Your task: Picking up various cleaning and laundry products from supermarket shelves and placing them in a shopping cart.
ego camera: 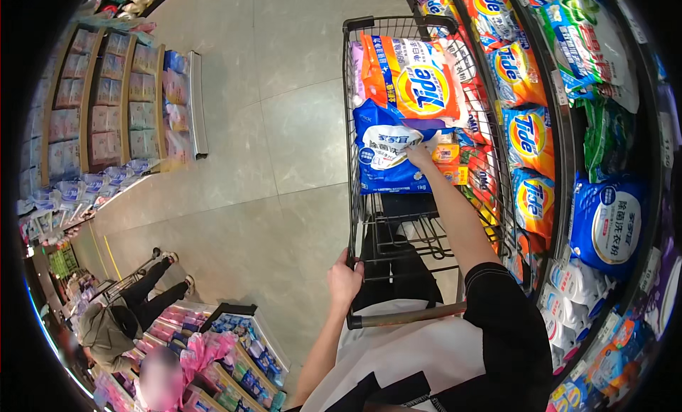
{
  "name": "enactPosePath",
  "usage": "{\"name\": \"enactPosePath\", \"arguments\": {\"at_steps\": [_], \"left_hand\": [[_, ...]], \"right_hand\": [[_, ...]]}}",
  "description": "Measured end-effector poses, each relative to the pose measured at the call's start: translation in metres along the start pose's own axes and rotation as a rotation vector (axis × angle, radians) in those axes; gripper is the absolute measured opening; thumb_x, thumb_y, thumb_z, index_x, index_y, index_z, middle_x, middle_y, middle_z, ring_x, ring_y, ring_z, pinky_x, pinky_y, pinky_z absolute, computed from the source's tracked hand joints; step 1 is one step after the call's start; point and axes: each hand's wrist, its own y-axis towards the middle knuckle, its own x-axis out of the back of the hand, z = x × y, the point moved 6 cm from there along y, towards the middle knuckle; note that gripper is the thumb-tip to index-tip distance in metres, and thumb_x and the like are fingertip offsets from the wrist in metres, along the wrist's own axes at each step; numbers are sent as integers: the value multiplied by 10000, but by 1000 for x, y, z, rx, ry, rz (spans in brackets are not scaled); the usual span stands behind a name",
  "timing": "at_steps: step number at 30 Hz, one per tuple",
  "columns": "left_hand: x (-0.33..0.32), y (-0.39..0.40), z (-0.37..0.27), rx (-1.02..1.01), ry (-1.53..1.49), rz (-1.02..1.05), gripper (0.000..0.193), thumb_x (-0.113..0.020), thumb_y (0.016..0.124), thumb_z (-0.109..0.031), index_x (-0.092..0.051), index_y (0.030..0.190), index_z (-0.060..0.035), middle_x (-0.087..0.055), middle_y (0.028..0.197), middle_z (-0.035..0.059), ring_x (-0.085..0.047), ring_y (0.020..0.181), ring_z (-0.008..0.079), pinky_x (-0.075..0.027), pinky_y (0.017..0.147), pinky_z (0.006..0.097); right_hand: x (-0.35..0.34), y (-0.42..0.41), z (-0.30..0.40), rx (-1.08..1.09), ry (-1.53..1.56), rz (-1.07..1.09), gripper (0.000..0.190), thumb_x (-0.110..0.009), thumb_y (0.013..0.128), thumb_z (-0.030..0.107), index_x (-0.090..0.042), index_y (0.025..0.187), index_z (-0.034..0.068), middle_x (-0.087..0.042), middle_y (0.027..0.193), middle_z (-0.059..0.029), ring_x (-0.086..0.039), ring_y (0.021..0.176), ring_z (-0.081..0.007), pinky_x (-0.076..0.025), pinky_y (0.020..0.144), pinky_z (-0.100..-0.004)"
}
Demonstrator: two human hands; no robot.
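Observation:
A black wire shopping cart point(394, 321) stands before me, its handle close to my body. My left hand point(345, 276) is closed around the cart's left side rail near the handle. Inside the cart, my right hand point(418, 152) is on the right part of a blue and white bag of laundry powder point(389, 175); its fingertips are partly hidden, and whether they grip the bag I cannot tell. Beyond that bag lies an orange Tide detergent bag point(399, 81), with a purple package point(357, 73) partly hidden under its left side.
Detergent shelves point(559, 124) run close along the cart's right side, with Tide bags point(527, 137) and another blue bag point(607, 225). Shelves of packaged goods point(128, 103) stand at the left. At the lower left is a person point(112, 327) with another cart point(125, 279).

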Motion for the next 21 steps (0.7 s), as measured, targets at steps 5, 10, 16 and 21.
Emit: {"name": "enactPosePath", "arguments": {"at_steps": [5,10,16,21], "left_hand": [[-13,5,18,-26,-108,1,368,-537,658,-123,-505,1018,-52,-589,731,128,-569,708,283,-441,652,345],[-19,11,18,-128,7,3,364,-536,658,-146,-509,1004,-37,-583,729,149,-566,687,297,-444,640,358],[-22,4,8,-184,140,86,415,-568,658,-200,-493,1010,7,-592,743,150,-571,710,296,-455,640,368],[-31,5,23,-195,184,13,446,-591,651,-231,-497,1020,2,-600,729,137,-588,639,258,-469,616,331]], "right_hand": [[52,-74,21,152,-35,-61,708,-552,665,284,-219,1175,-77,-478,994,-280,-466,959,-360,-375,818,-348],[168,-186,20,313,54,-159,558,-528,661,195,-322,1149,17,-524,944,-224,-516,872,-334,-408,751,-370],[262,-293,-87,136,-160,-622,468,-522,716,194,-371,1104,-19,-519,918,-250,-513,849,-357,-408,724,-405],[231,-321,-166,137,-280,-372,474,-492,747,305,-384,1118,30,-548,822,-239,-531,778,-369,-416,696,-426]]}}
